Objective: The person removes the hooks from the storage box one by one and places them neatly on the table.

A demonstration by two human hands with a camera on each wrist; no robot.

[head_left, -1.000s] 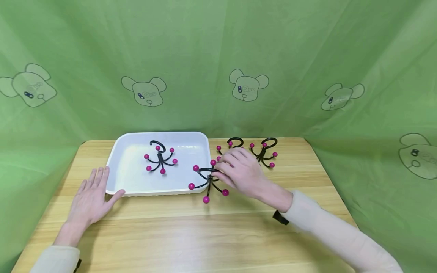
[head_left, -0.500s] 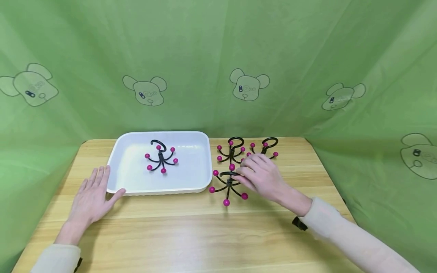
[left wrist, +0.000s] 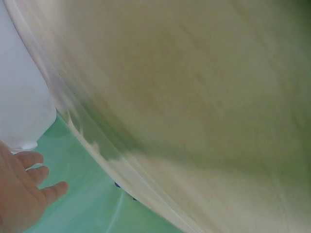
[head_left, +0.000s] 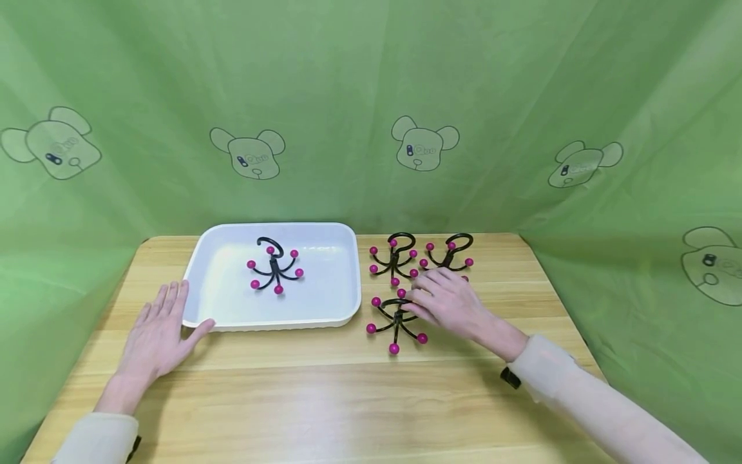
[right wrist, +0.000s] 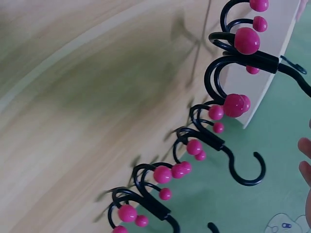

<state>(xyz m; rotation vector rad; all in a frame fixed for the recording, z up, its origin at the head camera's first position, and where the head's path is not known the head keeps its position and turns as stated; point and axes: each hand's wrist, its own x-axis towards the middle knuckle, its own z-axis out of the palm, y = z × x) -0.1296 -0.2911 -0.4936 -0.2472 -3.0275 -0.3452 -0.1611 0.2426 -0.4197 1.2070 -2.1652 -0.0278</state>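
Observation:
My right hand (head_left: 447,304) has its fingertips at the curved top of a black multi-arm hook hanger (head_left: 398,318) with pink ball ends, pinching it low over the table right of the tray. In the right wrist view this hanger (right wrist: 262,61) is largest, its hook leaving the frame near the fingers (right wrist: 305,148). My left hand (head_left: 155,340) lies with straight, spread fingers against the left side of the white tray (head_left: 216,303). A similar hanger (head_left: 274,265) stands inside the tray. The left wrist view shows part of this hand (left wrist: 22,191) beside the tray (left wrist: 24,92).
Two more such hangers, one (head_left: 395,260) near the tray's right side and one (head_left: 447,258) farther right, stand at the table's back, the latter partly behind my right hand. The wooden table (head_left: 301,399) ends at a green curtain (head_left: 336,84) with printed bear heads.
My right hand has carried the hanger rightward from over the tray's front right corner, then slightly lower, beside the tray. My left hand and the hanger in the tray have stayed put.

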